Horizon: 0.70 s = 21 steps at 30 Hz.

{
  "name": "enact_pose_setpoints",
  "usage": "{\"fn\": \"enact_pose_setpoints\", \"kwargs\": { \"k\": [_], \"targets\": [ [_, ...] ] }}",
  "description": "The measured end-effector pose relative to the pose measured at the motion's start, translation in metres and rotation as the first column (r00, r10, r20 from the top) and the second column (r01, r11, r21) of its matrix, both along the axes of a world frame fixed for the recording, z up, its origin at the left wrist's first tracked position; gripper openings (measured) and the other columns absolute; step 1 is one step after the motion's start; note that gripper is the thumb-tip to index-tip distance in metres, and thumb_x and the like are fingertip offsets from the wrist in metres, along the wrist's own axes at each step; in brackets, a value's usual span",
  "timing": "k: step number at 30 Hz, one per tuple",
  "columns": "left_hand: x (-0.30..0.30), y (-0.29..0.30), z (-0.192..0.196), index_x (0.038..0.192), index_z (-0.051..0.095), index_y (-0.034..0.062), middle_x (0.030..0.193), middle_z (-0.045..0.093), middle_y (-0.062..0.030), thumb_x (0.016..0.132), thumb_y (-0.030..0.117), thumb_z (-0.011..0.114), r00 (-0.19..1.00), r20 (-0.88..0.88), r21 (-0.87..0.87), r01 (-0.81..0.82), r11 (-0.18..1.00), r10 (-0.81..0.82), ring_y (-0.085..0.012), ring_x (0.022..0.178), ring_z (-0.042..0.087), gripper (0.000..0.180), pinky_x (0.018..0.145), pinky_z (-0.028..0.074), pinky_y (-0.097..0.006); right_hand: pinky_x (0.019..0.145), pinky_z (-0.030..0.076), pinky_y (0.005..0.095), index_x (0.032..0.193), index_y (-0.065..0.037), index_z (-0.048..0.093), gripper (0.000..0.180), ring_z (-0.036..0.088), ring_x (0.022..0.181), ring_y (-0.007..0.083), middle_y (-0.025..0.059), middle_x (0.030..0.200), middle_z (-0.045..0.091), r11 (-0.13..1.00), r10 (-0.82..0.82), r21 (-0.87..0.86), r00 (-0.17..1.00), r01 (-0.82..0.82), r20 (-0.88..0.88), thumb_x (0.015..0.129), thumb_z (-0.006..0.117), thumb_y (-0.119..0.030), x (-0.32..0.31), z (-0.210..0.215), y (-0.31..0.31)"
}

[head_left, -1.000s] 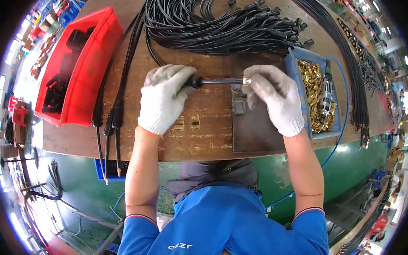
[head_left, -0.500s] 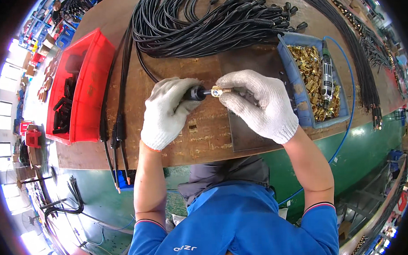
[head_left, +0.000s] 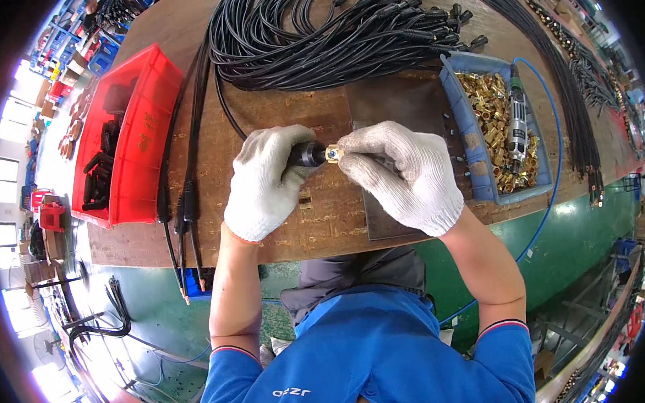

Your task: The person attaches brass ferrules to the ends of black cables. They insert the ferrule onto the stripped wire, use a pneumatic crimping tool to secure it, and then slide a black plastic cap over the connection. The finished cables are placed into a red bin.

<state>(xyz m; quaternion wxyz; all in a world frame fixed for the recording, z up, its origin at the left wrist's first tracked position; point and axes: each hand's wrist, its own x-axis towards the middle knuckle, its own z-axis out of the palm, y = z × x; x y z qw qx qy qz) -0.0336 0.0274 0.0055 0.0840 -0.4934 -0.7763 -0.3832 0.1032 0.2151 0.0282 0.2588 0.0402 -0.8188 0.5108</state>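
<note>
Brass fitting (head_left: 333, 153) sits at the end of a black connector (head_left: 308, 155) above the brown table (head_left: 323, 226), left of the blue bin (head_left: 487, 185). The gloved left hand (head_left: 266, 176) is wrapped around the connector; the right hand (head_left: 409, 171) pinches the fitting.

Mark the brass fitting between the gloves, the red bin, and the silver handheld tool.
Brass fitting (head_left: 332, 154): head view, on its exposed body.
Red bin (head_left: 141, 169): head view, outer right wall.
Handheld tool (head_left: 519, 123): head view, silver barrel.
</note>
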Motion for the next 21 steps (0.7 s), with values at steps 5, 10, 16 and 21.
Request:
{"fn": "enact_pose_setpoints", "kwargs": {
  "k": [5,10,16,21],
  "targets": [
    [0.001,0.002,-0.002,0.113,0.071,0.0120,0.102,0.072,-0.0098,0.075,0.001,0.081,0.993,-0.116,0.005,0.006,1.000,-0.005,-0.0365,0.100,0.068,0.041,0.092,0.052,-0.048,0.069,0.058,0.0237,0.110,0.003,0.074,0.011,0.071,0.082,0.0064,0.0084,0.099,0.079,0.993,0.030,-0.113,0.993,-0.017,0.116,0.100,0.077,-0.002,0.003,0.005,-0.005],
    [0.007,0.006,0.002,0.113,0.069,0.0125,0.099,0.069,-0.0086,0.073,-0.002,0.077,0.987,-0.161,-0.023,0.010,1.000,-0.013,-0.0359,0.095,0.066,0.044,0.088,0.050,-0.047,0.068,0.060,0.0317,0.109,-0.004,0.072,0.013,0.075,0.079,0.0213,0.0105,0.095,0.079,1.000,-0.026,-0.001,0.999,0.026,0.025,0.098,0.078,-0.006,0.002,-0.008,-0.003],
    [0.014,0.013,0.003,0.116,0.067,0.0138,0.091,0.062,-0.0084,0.075,0.000,0.074,0.966,-0.259,-0.115,-0.043,0.992,0.012,-0.0351,0.089,0.061,0.044,0.082,0.048,-0.048,0.069,0.061,0.0414,0.109,-0.010,0.070,0.016,0.077,0.081,0.0335,0.0117,0.095,0.079,0.958,-0.033,0.281,0.995,0.060,-0.098,0.095,0.077,-0.008,0.000,-0.009,0.009],
    [0.014,0.021,0.006,0.115,0.066,0.0141,0.088,0.058,-0.0088,0.076,0.000,0.071,0.965,-0.261,-0.157,-0.016,0.988,-0.026,-0.0345,0.085,0.060,0.042,0.077,0.046,-0.048,0.070,0.061,0.0394,0.109,-0.009,0.072,0.016,0.077,0.081,0.0301,0.0117,0.095,0.078,0.882,0.010,0.470,0.995,0.040,-0.101,0.095,0.078,-0.007,-0.002,-0.009,0.024]
  ]
}}
